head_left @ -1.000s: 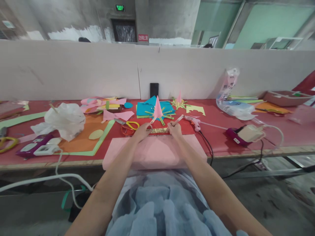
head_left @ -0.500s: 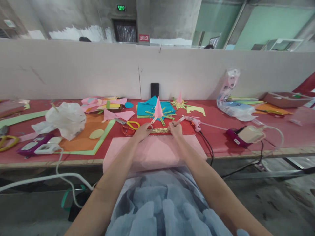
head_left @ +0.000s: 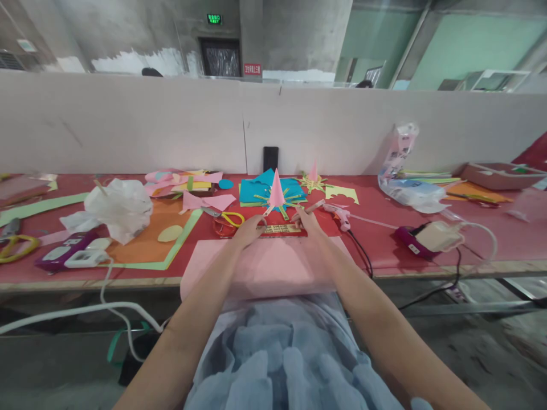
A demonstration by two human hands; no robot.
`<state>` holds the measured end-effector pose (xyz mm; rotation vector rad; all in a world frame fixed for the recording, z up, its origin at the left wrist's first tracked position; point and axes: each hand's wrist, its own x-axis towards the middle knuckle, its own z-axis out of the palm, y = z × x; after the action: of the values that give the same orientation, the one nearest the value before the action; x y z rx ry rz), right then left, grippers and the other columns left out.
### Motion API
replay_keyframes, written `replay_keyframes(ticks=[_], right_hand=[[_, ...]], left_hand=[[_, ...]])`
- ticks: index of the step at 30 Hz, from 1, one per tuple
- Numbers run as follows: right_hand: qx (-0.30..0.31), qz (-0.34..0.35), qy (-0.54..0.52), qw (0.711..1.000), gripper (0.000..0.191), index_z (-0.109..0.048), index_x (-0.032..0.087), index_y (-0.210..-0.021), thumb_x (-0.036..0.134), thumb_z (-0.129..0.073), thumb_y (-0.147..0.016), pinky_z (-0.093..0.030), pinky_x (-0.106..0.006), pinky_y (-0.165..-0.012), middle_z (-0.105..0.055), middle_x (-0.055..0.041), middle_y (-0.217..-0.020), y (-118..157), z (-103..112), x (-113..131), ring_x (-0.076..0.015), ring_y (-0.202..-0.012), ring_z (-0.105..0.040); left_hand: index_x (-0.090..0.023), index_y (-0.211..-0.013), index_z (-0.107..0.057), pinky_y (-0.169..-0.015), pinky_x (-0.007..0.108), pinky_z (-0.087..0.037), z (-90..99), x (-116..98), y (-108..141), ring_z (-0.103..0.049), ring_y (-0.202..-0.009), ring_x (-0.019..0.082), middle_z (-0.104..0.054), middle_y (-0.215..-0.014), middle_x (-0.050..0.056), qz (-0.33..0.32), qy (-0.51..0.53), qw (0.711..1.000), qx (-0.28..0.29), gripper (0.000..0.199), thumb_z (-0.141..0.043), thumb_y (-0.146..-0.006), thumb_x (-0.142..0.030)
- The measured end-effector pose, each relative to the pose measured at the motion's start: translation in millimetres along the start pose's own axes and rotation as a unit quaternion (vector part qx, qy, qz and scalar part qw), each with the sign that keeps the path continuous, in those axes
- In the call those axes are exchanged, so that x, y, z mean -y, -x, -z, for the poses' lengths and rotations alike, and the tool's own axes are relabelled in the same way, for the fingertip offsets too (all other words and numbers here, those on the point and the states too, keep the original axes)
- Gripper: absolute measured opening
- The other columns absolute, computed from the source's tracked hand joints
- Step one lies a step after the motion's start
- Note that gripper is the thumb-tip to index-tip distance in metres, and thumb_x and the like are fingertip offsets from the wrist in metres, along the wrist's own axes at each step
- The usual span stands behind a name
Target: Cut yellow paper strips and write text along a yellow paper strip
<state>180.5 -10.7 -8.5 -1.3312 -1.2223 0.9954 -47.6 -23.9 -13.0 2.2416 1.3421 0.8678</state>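
A cream strip [head_left: 282, 229] covered with rows of dark marks lies on a red sheet in front of me. My left hand [head_left: 251, 229] rests at the strip's left end, fingers stretched out and touching it or the sheet beneath. At the other end, my right hand [head_left: 308, 220] is closed around a pale pink pen [head_left: 316, 205], its back end pointing up and right. Just beyond the strip stands a pink paper cone [head_left: 276, 189] with green and yellow strips fanning out from its base.
Yellow-handled scissors [head_left: 224, 216] lie left of my left hand. A pink glue gun [head_left: 341, 216] with a black cord lies to the right. A second cone piece [head_left: 313, 175], blue paper [head_left: 250, 189] and a black phone [head_left: 270, 158] are behind. Pink paper [head_left: 273, 267] covers the near edge.
My right hand has shifted right with the pen, uncovering more of the marked strip. My left hand stays at the strip's left end. The whole view has shifted slightly.
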Motion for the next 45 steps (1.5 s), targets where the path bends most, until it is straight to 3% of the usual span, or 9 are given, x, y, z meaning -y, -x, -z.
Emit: replay_keyframes(ticks=[4, 9, 17, 26, 45], right_hand=[[-0.051, 0.074, -0.065, 0.994, 0.039, -0.053, 0.019, -0.062, 0.054, -0.054, -0.077, -0.048, -0.025, -0.044, -0.054, 0.0015, -0.048, 6.6, 0.4, -1.0, -0.0073, -0.033, -0.04], [-0.042, 0.099, -0.018, 0.994, 0.037, -0.049, 0.02, -0.063, 0.055, -0.058, -0.072, -0.048, -0.023, -0.045, -0.054, 0.0024, -0.047, 11.6, 0.1, 0.2, -0.0095, -0.038, -0.048], [-0.047, 0.075, 0.036, 0.995, 0.037, -0.041, 0.023, -0.064, 0.056, -0.057, -0.071, -0.045, -0.024, -0.045, -0.057, 0.002, -0.052, 10.5, -2.5, -1.6, -0.0143, -0.047, -0.058], [-0.022, 0.128, 0.146, 0.981, 0.032, -0.036, 0.024, -0.059, 0.044, -0.052, -0.078, -0.043, -0.024, -0.052, -0.052, 0.0038, -0.044, 10.5, 2.3, -5.1, -0.0164, -0.053, -0.06], [-0.042, 0.108, 0.156, 0.981, 0.025, -0.036, 0.024, -0.057, 0.033, -0.05, -0.076, -0.038, -0.023, -0.049, -0.052, 0.0041, -0.043, 16.7, -0.8, 4.5, -0.0154, -0.051, -0.057]], left_hand=[[-0.022, -0.093, -0.058, -0.092, 0.034, -0.044, -0.3, -0.3, 0.1, -0.06, -0.099, 0.02, -0.064, -0.107, 0.004, 0.006, 0.006, 1.0, 0.006, 0.014, -0.053, -0.079, -0.022], [-0.022, -0.094, -0.059, -0.091, 0.034, -0.045, -0.4, -1.5, 0.4, -0.06, -0.099, 0.02, -0.063, -0.109, 0.004, 0.028, 0.009, 1.0, 0.008, 0.015, -0.053, -0.08, -0.022], [-0.022, -0.094, -0.058, -0.088, 0.033, -0.045, 2.0, -3.0, 0.1, -0.06, -0.1, 0.021, -0.063, -0.112, 0.005, 0.017, 0.002, 1.0, 0.013, 0.015, -0.053, -0.08, -0.023], [-0.021, -0.092, -0.058, -0.085, 0.032, -0.046, 1.7, -3.2, 0.3, -0.06, -0.094, 0.019, -0.064, -0.106, 0.004, 0.008, 0.009, 1.0, 0.007, 0.013, -0.053, -0.08, -0.022], [-0.022, -0.092, -0.057, -0.091, 0.034, -0.044, 1.7, -3.8, 1.1, -0.059, -0.103, 0.021, -0.062, -0.115, 0.004, 0.015, 0.011, 1.0, 0.009, 0.014, -0.053, -0.079, -0.022]])
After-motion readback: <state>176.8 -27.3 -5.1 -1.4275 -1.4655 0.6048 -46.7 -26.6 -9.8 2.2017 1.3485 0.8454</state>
